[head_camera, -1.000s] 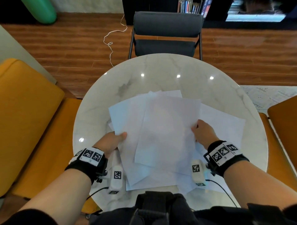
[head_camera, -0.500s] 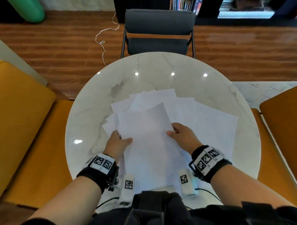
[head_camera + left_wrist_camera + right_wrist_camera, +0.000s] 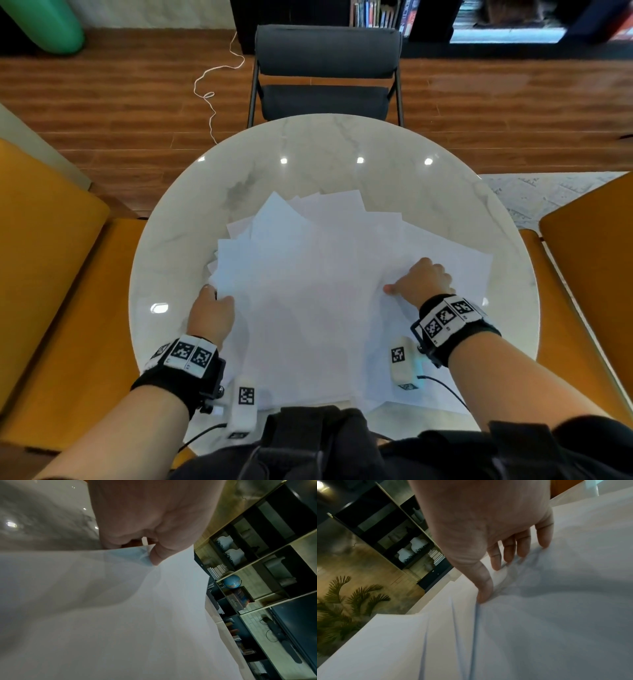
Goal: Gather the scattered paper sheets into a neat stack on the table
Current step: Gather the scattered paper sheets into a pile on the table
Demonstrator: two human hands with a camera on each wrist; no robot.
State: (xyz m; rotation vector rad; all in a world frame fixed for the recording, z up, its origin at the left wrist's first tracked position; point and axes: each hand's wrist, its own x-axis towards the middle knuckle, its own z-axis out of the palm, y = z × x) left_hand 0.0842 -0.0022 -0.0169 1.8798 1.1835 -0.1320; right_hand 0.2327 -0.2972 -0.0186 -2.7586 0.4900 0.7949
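Pinching the near-left corner of the paper sheets [image 3: 308, 291], the left hand [image 3: 210, 317] has thumb curled over the edge. Right hand [image 3: 419, 282] presses spread fingertips [image 3: 494, 563] onto the sheets, which lie fanned between both grips on the worktop [image 3: 308, 154].

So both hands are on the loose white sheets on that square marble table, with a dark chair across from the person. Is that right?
Not quite: the marble table is round, not square, as the head view shows. The rest holds: left hand and right hand are on the white sheets, and a dark chair stands opposite.
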